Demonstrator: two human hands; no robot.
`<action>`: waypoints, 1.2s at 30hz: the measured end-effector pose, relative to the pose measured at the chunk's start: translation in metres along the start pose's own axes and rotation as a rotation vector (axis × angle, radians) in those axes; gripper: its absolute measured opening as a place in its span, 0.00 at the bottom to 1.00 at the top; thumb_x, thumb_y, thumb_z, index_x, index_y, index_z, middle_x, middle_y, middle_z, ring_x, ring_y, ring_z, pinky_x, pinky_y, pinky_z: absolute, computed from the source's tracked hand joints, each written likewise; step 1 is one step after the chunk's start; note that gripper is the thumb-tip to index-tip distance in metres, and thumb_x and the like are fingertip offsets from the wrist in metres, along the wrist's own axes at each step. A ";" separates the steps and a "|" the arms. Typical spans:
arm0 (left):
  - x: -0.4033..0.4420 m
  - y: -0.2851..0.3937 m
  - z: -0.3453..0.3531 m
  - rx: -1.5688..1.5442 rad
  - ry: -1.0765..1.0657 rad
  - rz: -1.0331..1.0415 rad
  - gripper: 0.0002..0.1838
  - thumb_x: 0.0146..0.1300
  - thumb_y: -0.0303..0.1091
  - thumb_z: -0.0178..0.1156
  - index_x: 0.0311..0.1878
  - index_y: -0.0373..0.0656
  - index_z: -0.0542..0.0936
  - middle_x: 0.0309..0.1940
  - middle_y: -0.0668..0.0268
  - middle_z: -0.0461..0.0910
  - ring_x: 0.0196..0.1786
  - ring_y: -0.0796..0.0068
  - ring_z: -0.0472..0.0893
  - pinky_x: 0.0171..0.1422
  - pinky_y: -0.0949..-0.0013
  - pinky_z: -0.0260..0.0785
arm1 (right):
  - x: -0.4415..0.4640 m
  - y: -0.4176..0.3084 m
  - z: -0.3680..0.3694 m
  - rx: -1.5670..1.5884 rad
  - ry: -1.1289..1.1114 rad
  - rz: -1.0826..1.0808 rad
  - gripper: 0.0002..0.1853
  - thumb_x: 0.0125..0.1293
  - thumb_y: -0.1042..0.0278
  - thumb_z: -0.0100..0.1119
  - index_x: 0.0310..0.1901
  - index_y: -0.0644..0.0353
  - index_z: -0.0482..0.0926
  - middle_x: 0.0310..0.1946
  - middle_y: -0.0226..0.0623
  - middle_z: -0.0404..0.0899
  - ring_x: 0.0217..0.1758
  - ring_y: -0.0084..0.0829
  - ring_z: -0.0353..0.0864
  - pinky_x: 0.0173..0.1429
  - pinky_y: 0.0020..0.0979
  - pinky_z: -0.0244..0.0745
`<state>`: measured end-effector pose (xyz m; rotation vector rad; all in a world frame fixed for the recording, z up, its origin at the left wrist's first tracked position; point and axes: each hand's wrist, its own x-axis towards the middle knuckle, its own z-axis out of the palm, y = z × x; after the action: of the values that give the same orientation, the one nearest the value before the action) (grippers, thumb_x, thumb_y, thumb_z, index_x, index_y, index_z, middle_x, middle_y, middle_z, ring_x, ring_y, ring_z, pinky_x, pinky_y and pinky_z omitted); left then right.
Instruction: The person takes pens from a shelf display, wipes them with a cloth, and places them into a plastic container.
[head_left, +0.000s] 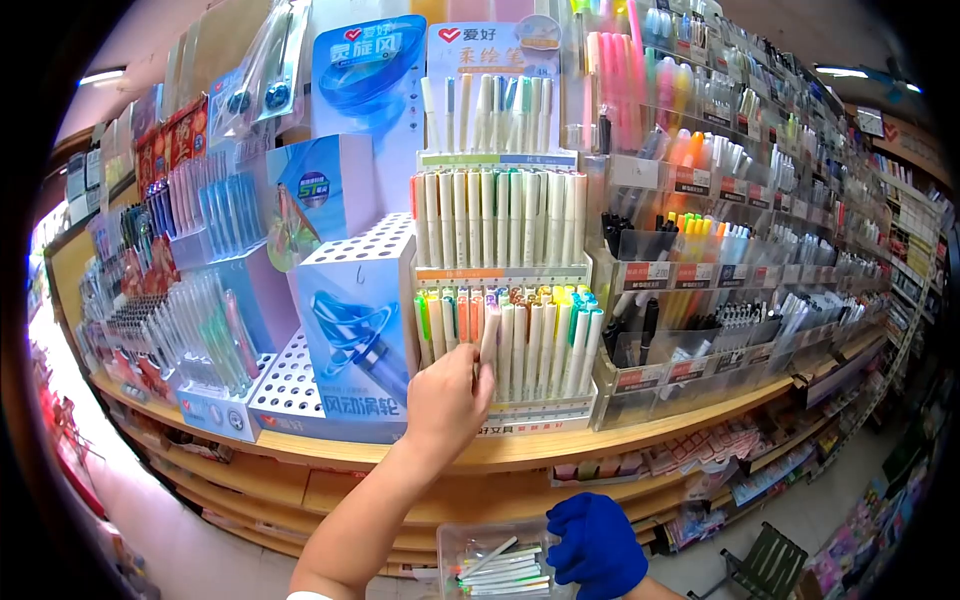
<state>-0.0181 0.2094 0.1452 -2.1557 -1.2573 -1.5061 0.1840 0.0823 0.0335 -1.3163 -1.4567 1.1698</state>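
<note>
My bare left hand (455,388) is closed around a white pen with a pinkish cap (490,330), at the bottom tier of a three-tier marker display (505,272). Rows of white-barrelled markers with coloured caps stand upright in that display. My right hand (593,545), in a blue glove, is closed at the right edge of a clear plastic box (450,550). Several white markers (503,572) lie in the box. What the gloved fingers hold, if anything, is hidden.
A blue and white pen box (358,330) with holes in its top stands left of the display. Clear racks of pens (690,270) fill the right side. The wooden shelf edge (540,452) runs below. A dark folding stool (768,562) stands at the lower right.
</note>
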 end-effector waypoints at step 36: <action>-0.222 0.068 0.032 -1.935 -0.762 -1.467 0.13 0.69 0.38 0.45 0.44 0.40 0.74 0.12 0.74 0.60 0.11 0.87 0.57 0.14 0.82 0.49 | 0.012 0.010 -0.003 -0.663 -0.044 -0.541 0.15 0.39 0.53 0.69 0.27 0.53 0.82 0.29 0.34 0.82 0.31 0.33 0.80 0.37 0.31 0.72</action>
<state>0.0303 0.0735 -0.0393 -2.6772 -2.4330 -4.0226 0.1875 0.0949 0.0247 -1.1782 -2.1652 0.3667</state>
